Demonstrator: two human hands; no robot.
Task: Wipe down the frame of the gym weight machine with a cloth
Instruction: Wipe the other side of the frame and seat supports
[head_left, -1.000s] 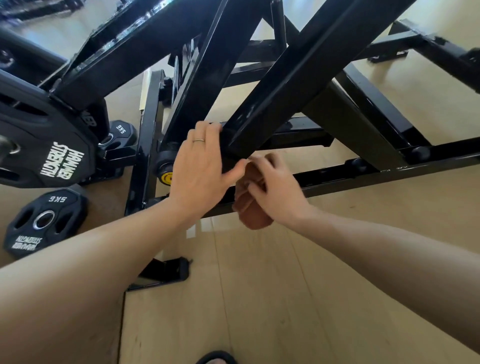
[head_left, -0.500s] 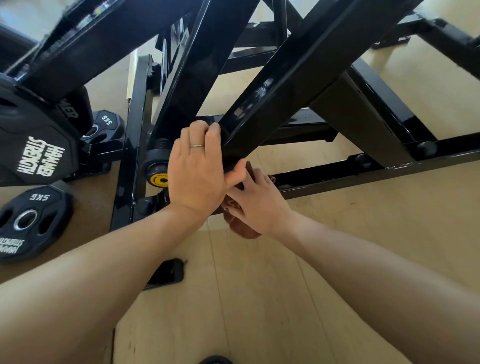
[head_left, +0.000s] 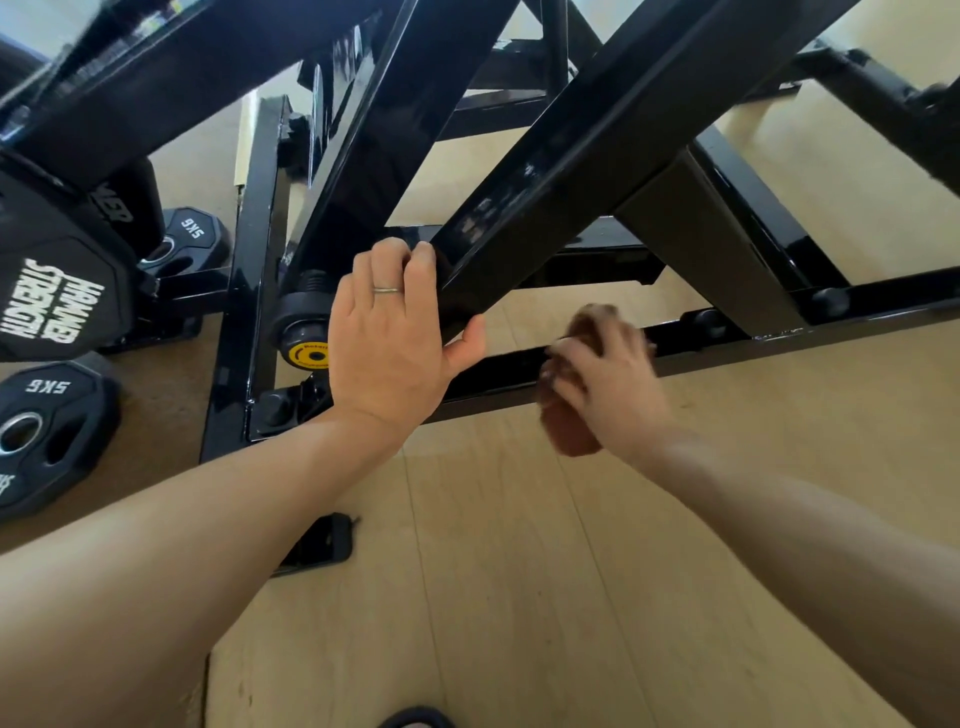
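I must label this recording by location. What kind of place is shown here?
Most likely a gym. A black steel machine frame fills the view, a weight plate marked 5KG lies on the floor beside it, and a larger plate reads Hammer Strength. The floor is pale wood.

Left hand (head_left: 387, 343) on lower end of slanted beam (head_left: 561, 192). Right hand (head_left: 608, 384) with cloth (head_left: 569, 431), blurred, seemingly at floor rail (head_left: 779, 332), right of left hand. Weight plates (head_left: 47, 431) far left on floor (head_left: 519, 597).
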